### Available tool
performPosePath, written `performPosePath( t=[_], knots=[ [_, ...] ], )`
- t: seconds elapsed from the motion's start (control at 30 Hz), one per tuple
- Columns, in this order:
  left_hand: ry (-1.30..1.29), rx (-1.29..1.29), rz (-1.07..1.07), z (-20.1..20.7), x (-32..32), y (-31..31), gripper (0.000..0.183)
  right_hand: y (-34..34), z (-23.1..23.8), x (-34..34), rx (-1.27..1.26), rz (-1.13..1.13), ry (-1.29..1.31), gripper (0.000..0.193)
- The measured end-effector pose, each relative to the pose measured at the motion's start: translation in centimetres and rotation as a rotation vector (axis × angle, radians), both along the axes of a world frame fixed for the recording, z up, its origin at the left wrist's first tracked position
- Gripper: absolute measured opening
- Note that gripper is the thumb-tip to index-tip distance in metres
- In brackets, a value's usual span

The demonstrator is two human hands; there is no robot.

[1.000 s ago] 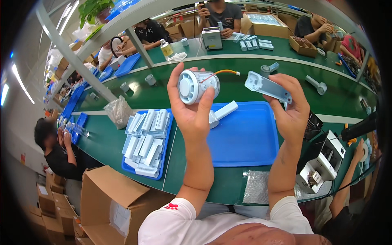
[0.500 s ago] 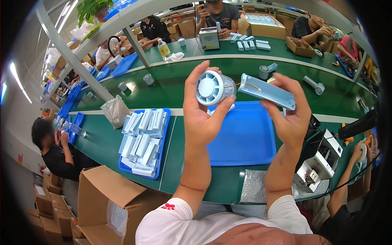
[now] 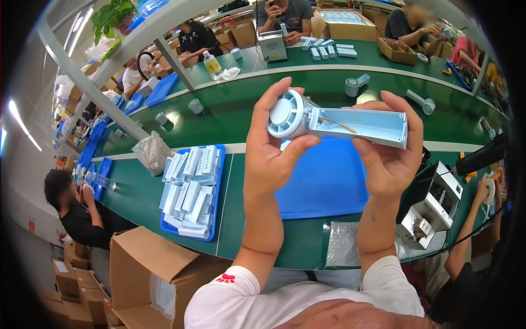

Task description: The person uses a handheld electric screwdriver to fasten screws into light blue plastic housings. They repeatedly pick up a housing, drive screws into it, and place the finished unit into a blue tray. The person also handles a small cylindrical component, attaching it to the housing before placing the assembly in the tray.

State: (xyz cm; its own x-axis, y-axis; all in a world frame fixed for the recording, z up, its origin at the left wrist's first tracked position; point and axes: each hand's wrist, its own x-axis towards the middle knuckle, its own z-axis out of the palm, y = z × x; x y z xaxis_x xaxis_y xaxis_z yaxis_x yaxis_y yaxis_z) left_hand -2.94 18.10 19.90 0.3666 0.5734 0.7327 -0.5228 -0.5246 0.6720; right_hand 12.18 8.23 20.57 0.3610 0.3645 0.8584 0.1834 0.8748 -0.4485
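My left hand (image 3: 267, 160) is closed around a pale blue round fan head (image 3: 287, 113), its spoked grille turned toward me. In my right hand (image 3: 393, 163) is a hollow pale blue fan handle (image 3: 378, 126), its open side facing up. Thumb and fingers grip that handle along its edges. The handle's left end meets the side of the fan head; whether they are fastened I cannot tell. Thin red and orange wires lie inside the handle near the joint. Beneath both hands, a blue tray (image 3: 323, 192) rests on the green bench.
Left of me, another blue tray (image 3: 212, 222) holds many pale oblong pieces beside a plastic bag (image 3: 152, 154). A white device (image 3: 433, 203) and bubble wrap (image 3: 343, 247) lie at right. Fan parts stand on the green belt (image 3: 230, 107). An open carton (image 3: 145, 247) sits lower left; co-workers surround the benches.
The handle has swung level and moved left against the fan head, closing the gap the wires crossed. My right fingers now wrap behind the handle.
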Motion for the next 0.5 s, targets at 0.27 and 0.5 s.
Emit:
performPosePath(
  t=[0.27, 0.5],
  knots=[
    [0.094, 0.014, -0.020, -0.05, -0.24, 0.38, 0.088, -0.36, -0.01, 0.30, -0.035, -0.071, -0.045, 0.068],
    [0.111, 0.011, -0.083, -0.28, -0.27, 0.72, 0.086, -0.56, -0.24, 0.89, -0.037, -0.153, -0.135, 0.064]
  ],
)
